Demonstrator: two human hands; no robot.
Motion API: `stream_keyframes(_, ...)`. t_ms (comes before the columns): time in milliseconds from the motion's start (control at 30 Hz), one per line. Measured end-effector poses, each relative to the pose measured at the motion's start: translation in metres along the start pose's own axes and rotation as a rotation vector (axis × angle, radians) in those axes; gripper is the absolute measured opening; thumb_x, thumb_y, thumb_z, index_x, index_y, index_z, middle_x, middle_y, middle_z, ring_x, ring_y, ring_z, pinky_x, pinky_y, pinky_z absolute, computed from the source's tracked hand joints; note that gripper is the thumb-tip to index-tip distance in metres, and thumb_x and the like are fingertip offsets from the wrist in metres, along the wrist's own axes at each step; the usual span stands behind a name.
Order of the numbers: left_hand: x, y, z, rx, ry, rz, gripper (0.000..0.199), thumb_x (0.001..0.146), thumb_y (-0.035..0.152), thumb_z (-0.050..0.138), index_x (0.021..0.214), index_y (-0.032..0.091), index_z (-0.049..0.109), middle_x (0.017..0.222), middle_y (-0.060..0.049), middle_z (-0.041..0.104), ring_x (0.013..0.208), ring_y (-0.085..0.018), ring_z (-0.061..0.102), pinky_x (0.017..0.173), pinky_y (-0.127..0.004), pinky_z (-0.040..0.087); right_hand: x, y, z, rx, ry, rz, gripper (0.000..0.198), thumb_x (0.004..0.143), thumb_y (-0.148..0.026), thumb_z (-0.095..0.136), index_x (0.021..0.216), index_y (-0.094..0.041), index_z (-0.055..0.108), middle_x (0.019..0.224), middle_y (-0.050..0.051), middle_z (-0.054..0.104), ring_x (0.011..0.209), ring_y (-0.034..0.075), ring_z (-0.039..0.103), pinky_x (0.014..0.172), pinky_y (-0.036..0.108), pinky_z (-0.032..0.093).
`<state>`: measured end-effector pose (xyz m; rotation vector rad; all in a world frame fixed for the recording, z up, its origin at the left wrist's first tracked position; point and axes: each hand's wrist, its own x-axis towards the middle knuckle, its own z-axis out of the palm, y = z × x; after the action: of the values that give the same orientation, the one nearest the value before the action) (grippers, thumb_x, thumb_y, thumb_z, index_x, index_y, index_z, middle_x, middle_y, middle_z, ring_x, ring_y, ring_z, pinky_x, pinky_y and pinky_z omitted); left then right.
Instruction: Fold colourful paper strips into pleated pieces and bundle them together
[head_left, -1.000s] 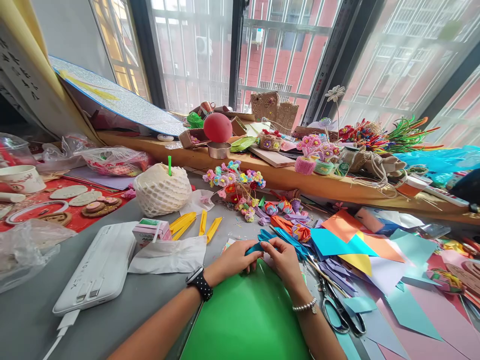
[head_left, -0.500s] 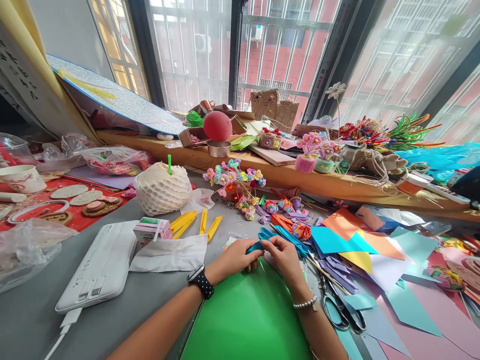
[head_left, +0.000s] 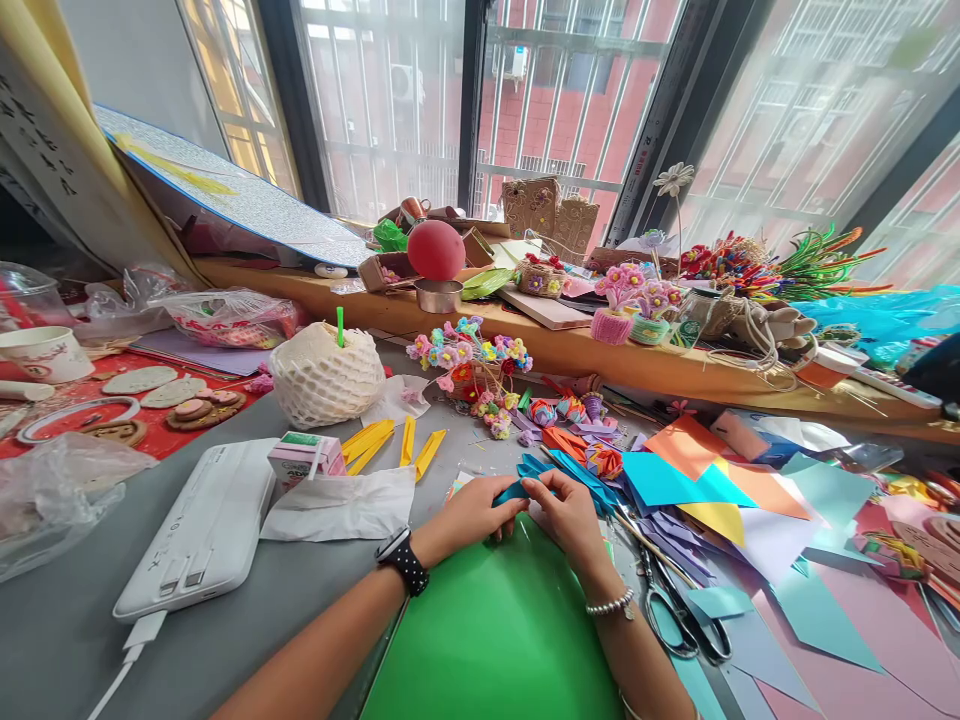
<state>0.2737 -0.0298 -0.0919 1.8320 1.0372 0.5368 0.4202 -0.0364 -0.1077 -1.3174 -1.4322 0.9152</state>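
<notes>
Both hands meet over the far end of a glossy green board (head_left: 495, 630). Between them is a small strip of folded blue paper (head_left: 513, 492). My left hand (head_left: 474, 513) is closed on it with thumb and fingers, partly hiding it. The fingertips of my right hand (head_left: 568, 512) pinch its right end. Just beyond the fingers lie more folded blue paper strips (head_left: 592, 487). Orange folded paper (head_left: 602, 461) sits behind those. Scissors (head_left: 679, 610) rest to the right of my right wrist, beside purple paper strips (head_left: 679, 540).
Coloured paper sheets (head_left: 825, 610) spread over the right side. On the left lie a white power bank (head_left: 199, 530) with a cable, a pink drink carton (head_left: 306, 457), yellow folded strips (head_left: 367, 446) and a net-wrapped coconut (head_left: 326, 378). Crafts crowd the wooden sill (head_left: 322, 300) behind.
Almost nothing differs. Both hands keep the same hold on the blue paper, and the view has shifted very slightly.
</notes>
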Motion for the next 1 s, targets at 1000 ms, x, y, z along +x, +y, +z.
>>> stream_keyframes(1000,0.0028,0.0044,-0.0027,-0.222,0.017,-0.097,0.038,0.071,0.044,0.042,0.077,0.010,0.059,0.072,-0.007,0.065,0.057,-0.013,0.058,0.053,-0.022,0.042,0.0002,-0.0026,-0.0005,-0.020,0.092,0.013,0.033,0.068,-0.046,0.050,0.055,-0.015,0.049,0.052,-0.001,0.047,0.050,0.011,0.039,0.048,0.022,0.031)
